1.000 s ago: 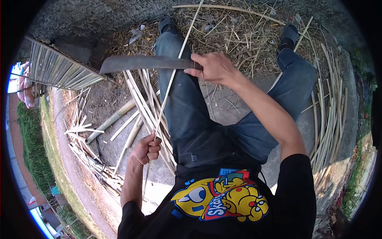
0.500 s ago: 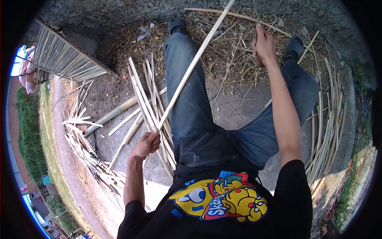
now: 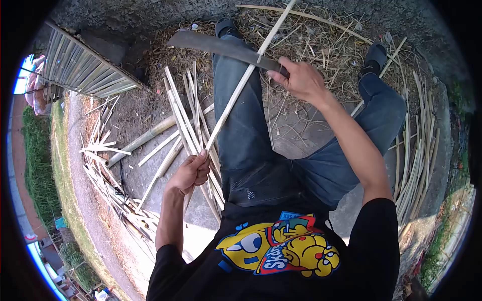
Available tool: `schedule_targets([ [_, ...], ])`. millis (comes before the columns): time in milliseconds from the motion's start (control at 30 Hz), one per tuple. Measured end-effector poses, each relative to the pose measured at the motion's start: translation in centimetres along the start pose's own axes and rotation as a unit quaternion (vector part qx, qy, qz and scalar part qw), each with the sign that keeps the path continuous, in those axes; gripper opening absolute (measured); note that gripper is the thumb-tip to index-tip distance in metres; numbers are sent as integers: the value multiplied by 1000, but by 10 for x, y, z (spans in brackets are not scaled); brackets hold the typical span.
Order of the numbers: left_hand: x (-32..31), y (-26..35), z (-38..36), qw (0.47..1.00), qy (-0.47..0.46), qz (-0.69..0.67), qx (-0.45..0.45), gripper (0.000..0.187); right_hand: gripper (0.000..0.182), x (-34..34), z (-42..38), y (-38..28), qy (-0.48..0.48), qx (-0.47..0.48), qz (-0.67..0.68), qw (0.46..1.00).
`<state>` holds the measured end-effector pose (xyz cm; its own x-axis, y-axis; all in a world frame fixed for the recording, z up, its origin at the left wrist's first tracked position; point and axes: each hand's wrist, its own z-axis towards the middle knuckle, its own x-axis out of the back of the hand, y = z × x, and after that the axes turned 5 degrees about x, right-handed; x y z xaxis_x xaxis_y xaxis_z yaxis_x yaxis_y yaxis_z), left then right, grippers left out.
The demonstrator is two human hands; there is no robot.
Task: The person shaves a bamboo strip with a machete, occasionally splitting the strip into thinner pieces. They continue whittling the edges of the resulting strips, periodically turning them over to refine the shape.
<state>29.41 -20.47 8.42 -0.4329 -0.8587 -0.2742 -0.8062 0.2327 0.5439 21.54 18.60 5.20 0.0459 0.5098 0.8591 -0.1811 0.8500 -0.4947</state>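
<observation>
A long pale bamboo strip (image 3: 236, 94) slants up across my left thigh, its lower end pinched in my left hand (image 3: 192, 171). My right hand (image 3: 301, 81) is closed round the handle of a long dark blade (image 3: 216, 46). The blade points left over my left shin and crosses the strip near its upper part; whether they touch is hard to tell. Below and left of the strip, close to my left hand, lies a bundle of split bamboo strips (image 3: 182, 118).
Bamboo poles (image 3: 150, 134) and more strips (image 3: 108, 185) lie on the left. A slatted bamboo panel (image 3: 83, 65) leans at upper left. Another pile of strips (image 3: 419, 160) is at right. Shavings (image 3: 306, 50) cover the ground between my feet, before a rough wall (image 3: 150, 12).
My right hand has moved left and slightly down, and the blade is now seen broadside across the strip. My left hand has shifted slightly up and right, still holding the strip.
</observation>
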Motion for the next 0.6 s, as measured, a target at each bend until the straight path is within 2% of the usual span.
schedule_targets([
  [67,1,-1,1,1000,7,-1,-6,50,61,14,22,28,57,-66,14,996],
  [167,4,6,7,1000,11,11,-1,52,63,17,25,34,95,-92,72,989],
  [233,6,7,12,1000,2,17,2,53,60,10,12,8,61,-57,98,992],
  [300,5,7,14,1000,-9,11,14,53,59,-3,-6,-19,-8,9,48,999],
  [333,4,9,12,1000,-9,10,18,53,59,-7,-10,-16,-8,2,51,999],
  [400,17,2,6,1000,-4,13,22,53,67,-14,-9,-8,-8,75,-26,997],
  [433,26,-3,-3,1000,-4,15,25,53,67,-9,-1,8,-8,72,-24,997],
  [500,31,-10,-16,1000,10,17,8,52,64,13,20,54,39,-60,90,993],
  [533,20,1,-18,999,-27,21,31,51,64,13,21,60,36,-57,89,994],
  [600,13,9,-12,999,20,41,16,50,68,16,28,71,58,-66,-73,994],
])
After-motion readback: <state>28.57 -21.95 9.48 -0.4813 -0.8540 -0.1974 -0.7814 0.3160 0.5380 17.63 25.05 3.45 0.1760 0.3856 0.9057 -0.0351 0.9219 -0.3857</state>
